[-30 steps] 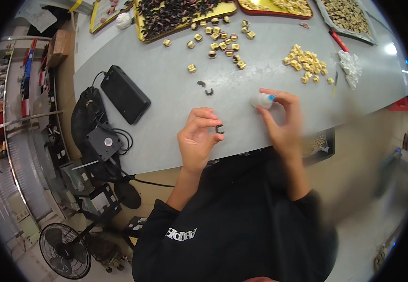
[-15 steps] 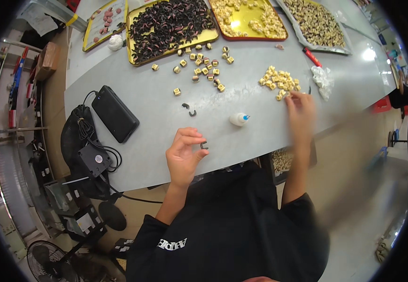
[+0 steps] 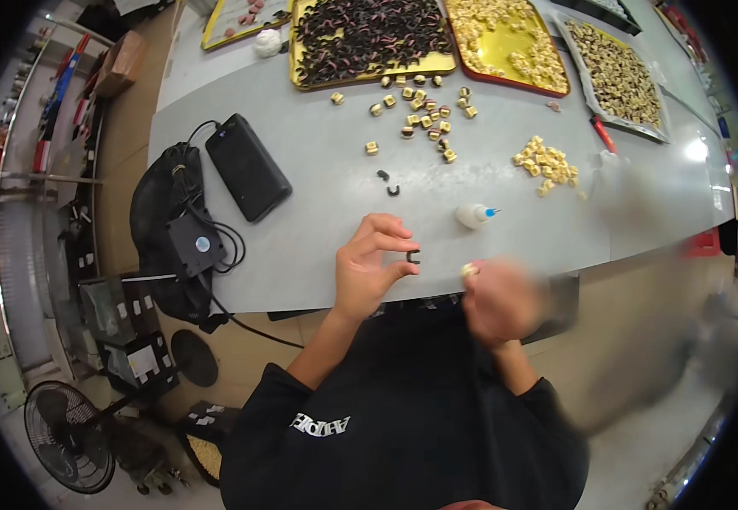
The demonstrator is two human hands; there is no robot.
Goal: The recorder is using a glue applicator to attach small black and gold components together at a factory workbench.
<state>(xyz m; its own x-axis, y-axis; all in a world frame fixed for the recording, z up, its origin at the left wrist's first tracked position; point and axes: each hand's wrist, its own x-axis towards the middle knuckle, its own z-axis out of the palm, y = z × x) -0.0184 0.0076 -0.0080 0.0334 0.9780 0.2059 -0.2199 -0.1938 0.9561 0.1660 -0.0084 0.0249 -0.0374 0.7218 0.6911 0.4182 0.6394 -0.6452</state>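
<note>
My left hand [image 3: 369, 265] pinches a small black C-shaped piece [image 3: 412, 257] between thumb and fingertips, just above the table's front edge. To its right, my right hand [image 3: 505, 299] is smeared by motion, with a small cream-yellow block [image 3: 469, 271] at its fingertips. The two pieces are apart. Between the hands and a heap of cream-yellow blocks [image 3: 543, 163] lies a white squeeze bottle [image 3: 472, 216] with a blue tip. Two loose black C-shaped pieces [image 3: 393, 191] rest beyond my left hand. Farther back sit several cream blocks with dark bands [image 3: 426, 121].
Along the back stand a tray of black and pinkish curved pieces [image 3: 369, 42], a red-rimmed yellow tray [image 3: 513, 64] and a tray of mixed pieces [image 3: 615, 76]. A black power-bank-like box [image 3: 248, 167] and cables [image 3: 183, 183] lie left. A red-handled tool [image 3: 602, 134] lies right.
My right hand has come from the cream-block heap back toward my left hand, carrying one block. My left hand keeps its pinch on the black piece. The whole view has shifted.
</note>
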